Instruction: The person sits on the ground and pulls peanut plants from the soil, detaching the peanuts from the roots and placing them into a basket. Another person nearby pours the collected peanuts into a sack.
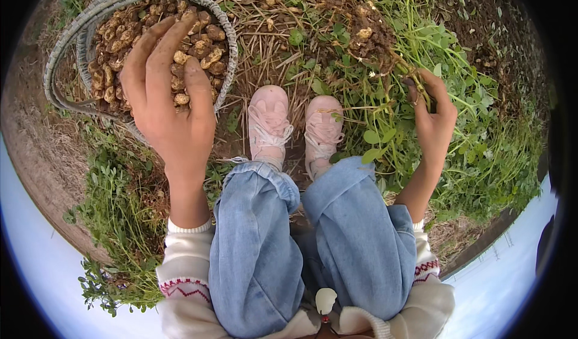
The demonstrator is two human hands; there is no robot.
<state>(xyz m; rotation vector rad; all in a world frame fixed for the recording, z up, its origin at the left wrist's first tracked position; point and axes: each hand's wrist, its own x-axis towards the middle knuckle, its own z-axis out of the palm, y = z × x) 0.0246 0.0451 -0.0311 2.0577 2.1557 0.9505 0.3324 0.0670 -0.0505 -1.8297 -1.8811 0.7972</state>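
Peanut plant (390, 51) | pinched within right grip (435, 113) | left grip (174, 110) spread over peanuts (118, 38)

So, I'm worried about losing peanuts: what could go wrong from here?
The left hand is over the peanuts in the woven basket, so a knock there could spill some. The right hand grips a peanut plant; pods dropping from its soil-caked roots might go unnoticed in the straw nearby.
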